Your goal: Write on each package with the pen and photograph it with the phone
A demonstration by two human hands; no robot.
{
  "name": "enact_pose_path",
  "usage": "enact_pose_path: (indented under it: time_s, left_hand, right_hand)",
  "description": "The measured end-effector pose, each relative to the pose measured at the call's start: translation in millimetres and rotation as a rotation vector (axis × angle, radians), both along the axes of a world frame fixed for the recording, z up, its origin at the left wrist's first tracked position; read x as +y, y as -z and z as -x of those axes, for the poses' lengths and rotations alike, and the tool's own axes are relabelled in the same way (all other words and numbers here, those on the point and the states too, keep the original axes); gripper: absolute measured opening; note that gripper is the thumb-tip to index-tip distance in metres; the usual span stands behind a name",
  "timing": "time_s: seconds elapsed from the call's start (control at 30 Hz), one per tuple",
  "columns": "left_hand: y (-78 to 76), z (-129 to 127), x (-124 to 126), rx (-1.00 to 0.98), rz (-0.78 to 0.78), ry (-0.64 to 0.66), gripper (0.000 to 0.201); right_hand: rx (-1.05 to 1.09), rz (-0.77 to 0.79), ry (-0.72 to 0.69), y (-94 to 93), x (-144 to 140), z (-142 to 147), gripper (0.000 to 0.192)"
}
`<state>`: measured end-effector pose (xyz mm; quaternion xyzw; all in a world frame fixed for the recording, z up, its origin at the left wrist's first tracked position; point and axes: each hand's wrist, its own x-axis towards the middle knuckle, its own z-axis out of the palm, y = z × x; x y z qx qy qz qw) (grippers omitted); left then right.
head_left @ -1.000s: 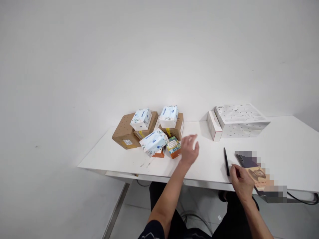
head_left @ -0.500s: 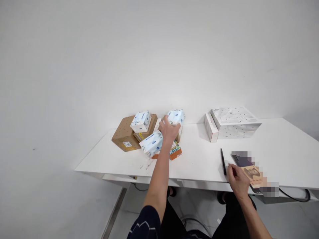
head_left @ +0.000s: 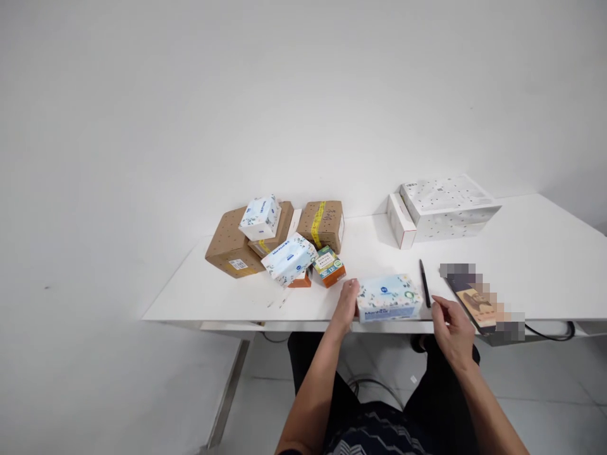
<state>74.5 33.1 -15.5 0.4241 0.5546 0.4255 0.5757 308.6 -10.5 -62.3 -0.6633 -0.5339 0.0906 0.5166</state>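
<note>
My left hand [head_left: 349, 302], its grip unclear on my remote feed, had brought the tissue pack [head_left: 389, 297] from atop the carton [head_left: 322, 225] at its eleven o'clock to the front of the desk [head_left: 303, 308], within both hands' reach, while my right hand [head_left: 454, 328] curled loosely, apparently empty, at three o'clock

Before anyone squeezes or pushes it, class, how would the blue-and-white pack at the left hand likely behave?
The blue-and-white pack probably yields slightly when squeezed, since its edges look soft and rounded. It seems unlikely to roll, being boxy with flat-looking sides.
</note>
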Motion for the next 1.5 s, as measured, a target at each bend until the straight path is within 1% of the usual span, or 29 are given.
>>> enact_pose_path:
  time_s: [0.07, 0.1, 0.2, 0.27, 0.37, 0.43, 0.5, 0.57, 0.67, 0.77, 0.83, 0.9, 1.03, 1.17, 1.3, 1.4, 1.5]
  left_hand:
    - [5.1, 3.7, 1.6, -0.064, -0.060, -0.012, 0.059]
    - [6.8, 4.9, 2.0, -0.112, -0.050, -0.007, 0.060]
    - [11.1, 5.5, 0.9, -0.285, 0.071, 0.003, 0.065]
    - [13.2, 4.7, -0.6, -0.366, 0.091, -0.030, 0.067]
    - [12.0, 4.2, -2.9, -0.423, 0.062, -0.093, 0.068]
    - [6.3, 4.7, -5.3, -0.425, 0.052, -0.108, 0.070]
    - [-3.5, 5.5, -9.1, -0.377, 0.010, -0.112, 0.070]
    - [-15.7, 6.1, -14.3, -0.276, -0.073, -0.092, 0.066]
    - [-32.1, 6.1, -22.0, -0.097, -0.236, -0.027, 0.056]
    - [-39.6, 5.5, -26.2, 0.091, -0.368, 0.001, 0.046]
    - [-40.5, 5.2, -27.3, 0.200, -0.405, -0.008, 0.043]
    - [-40.7, 4.8, -28.6, 0.264, -0.425, -0.010, 0.042]
    - [-42.0, 2.2, -33.3, 0.320, -0.456, 0.033, 0.040]
    - [-36.9, 1.4, -36.9, 0.308, -0.470, 0.018, 0.042]
    - [-19.0, 7.0, -37.2, 0.218, -0.452, 0.051, 0.048]
    - [-3.8, 10.3, -38.6, 0.174, -0.422, 0.095, 0.051]
    - [3.6, 8.9, -42.7, 0.159, -0.393, 0.157, 0.050]
  right_hand:
    - [0.022, 0.055, -0.065, -1.9, -6.7, 10.3, 0.032]
    - [0.038, 0.076, -0.097, -1.8, -8.8, 15.4, 0.032]
    - [0.086, 0.131, -0.168, 0.0, -11.3, 28.2, 0.035]
    - [0.114, 0.169, -0.194, 0.1, -11.8, 33.6, 0.038]
    - [0.170, 0.239, -0.215, -4.6, -13.1, 36.9, 0.042]
    - [0.244, 0.293, -0.225, -9.6, -14.2, 37.7, 0.045]
    - [0.360, 0.325, -0.233, -13.7, -14.9, 39.2, 0.047]
    - [0.496, 0.349, -0.240, -14.5, -15.2, 42.7, 0.048]
    - [0.689, 0.417, -0.278, -8.6, -15.6, 52.8, 0.053]
    - [0.812, 0.481, -0.318, 0.2, -17.1, 65.4, 0.063]
    - [0.810, 0.483, -0.319, 3.3, -19.3, 71.7, 0.070]
    - [0.742, 0.468, -0.320, 4.0, -22.2, 74.4, 0.073]
    - [0.578, 0.497, -0.351, 5.0, -27.3, 70.5, 0.071]
    - [0.536, 0.487, -0.366, 8.9, -28.9, 65.7, 0.068]
    - [0.569, 0.450, -0.385, 14.8, -30.6, 66.8, 0.068]
    - [0.617, 0.458, -0.404, 21.1, -32.2, 68.3, 0.071]
    - [0.652, 0.454, -0.420, 21.4, -32.7, 67.9, 0.075]
